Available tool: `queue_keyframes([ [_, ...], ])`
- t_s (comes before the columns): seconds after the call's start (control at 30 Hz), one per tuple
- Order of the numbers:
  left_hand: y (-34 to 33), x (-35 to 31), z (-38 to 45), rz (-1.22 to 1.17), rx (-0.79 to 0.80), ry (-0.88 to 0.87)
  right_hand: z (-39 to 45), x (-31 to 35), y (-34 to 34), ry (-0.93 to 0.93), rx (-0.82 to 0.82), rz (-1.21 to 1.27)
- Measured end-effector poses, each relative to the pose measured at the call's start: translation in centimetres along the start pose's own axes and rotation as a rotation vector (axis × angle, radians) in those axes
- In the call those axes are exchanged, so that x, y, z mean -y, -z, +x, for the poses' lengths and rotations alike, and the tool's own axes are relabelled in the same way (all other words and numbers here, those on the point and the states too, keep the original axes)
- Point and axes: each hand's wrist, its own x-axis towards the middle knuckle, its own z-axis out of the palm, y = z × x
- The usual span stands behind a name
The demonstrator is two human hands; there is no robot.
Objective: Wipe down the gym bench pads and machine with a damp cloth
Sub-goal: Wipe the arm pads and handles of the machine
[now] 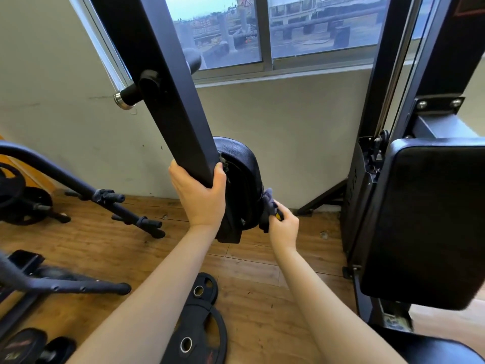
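We wrap left hand round black steel arm; right hand pinches dark damp cloth against round black leather pad — press firmly, follow edge.

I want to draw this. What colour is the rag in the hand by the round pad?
Dark bluish grey, shown in the head view: the cloth, held by the right hand.
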Motion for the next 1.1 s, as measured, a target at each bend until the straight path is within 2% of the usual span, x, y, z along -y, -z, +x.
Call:
queue_keyframes([
  [0.07,0.1,0.1,0.0,0.000,0.001,0.003,0.9,0.4,-0.3,-0.256,-0.037,0.090],
  [0.13,0.1,-0.1,-0.1,0.003,0.002,0.002,0.9,0.8,-0.9,-0.598,-0.016,0.340],
  [0.2,0.1,-0.1,0.0,-0.001,0.003,-0.001,0.4,1.2,-1.2,-0.726,-0.017,0.477],
  [0.33,0.4,0.3,0.2,0.007,-0.005,-0.005,-0.7,2.4,-0.1,-0.631,-0.043,0.516],
  [0.37,0.5,0.4,0.2,0.004,-0.003,-0.005,-0.8,2.6,0.4,-0.543,-0.041,0.517],
  [0.43,0.4,0.2,0.0,-0.004,-0.001,-0.004,-0.7,3.4,1.1,-0.217,-0.046,0.480],
  [0.5,0.0,-0.1,-0.1,-0.002,-0.003,0.004,-0.8,3.6,0.7,0.070,-0.030,0.284],
  [0.57,-0.5,-0.4,-0.3,-0.004,-0.005,0.012,-0.7,2.3,0.0,0.150,-0.021,0.167],
  [0.67,-0.6,-0.5,-0.3,-0.001,-0.009,0.013,0.0,-0.5,-0.4,0.086,-0.064,0.023],
  [0.73,-0.5,-0.5,-0.3,0.011,-0.010,0.023,0.8,-2.1,-0.5,-0.091,-0.025,-0.017],
  [0.77,-0.5,-0.5,-0.4,0.011,-0.009,0.024,1.1,-2.4,-0.8,-0.243,-0.004,0.034],
  [0.83,-0.7,-0.7,-0.5,0.007,0.000,0.018,1.0,-2.3,-1.6,-0.573,0.032,0.352],
  [0.9,-0.8,-0.7,-0.4,0.008,0.002,0.012,0.9,-2.2,-2.1,-0.713,-0.023,0.581],
  [0.97,-0.8,-0.7,-0.4,0.006,0.001,0.011,0.7,-1.7,-1.7,-0.668,-0.068,0.605],
  [1.1,-0.8,-0.7,-0.4,-0.001,0.006,0.016,-1.5,0.4,0.4,-0.337,-0.111,0.331],
])
